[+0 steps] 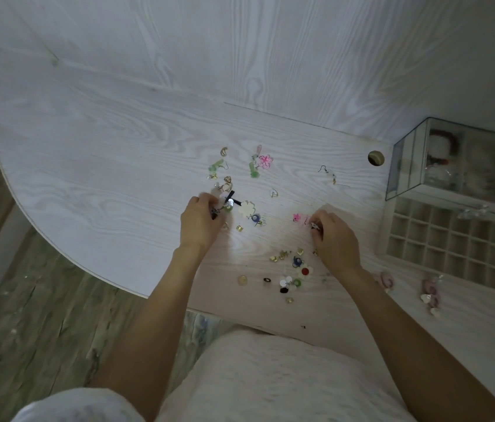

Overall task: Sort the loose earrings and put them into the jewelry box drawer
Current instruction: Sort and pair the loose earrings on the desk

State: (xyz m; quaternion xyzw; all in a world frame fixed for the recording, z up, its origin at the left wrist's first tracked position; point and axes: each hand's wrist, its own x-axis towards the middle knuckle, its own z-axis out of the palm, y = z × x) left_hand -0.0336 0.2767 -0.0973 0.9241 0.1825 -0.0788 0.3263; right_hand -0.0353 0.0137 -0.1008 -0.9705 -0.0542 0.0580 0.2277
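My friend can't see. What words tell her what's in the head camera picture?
Two hands sort small earrings scattered on a white table: the left hand pinches a dark one, the right hand a tiny one. To the right, a drawer of little square slots sits pulled out below a clear jewelry box.

Nothing readable here tbh, I can't spot any text, labels, brands or numbers on anything in front of me.
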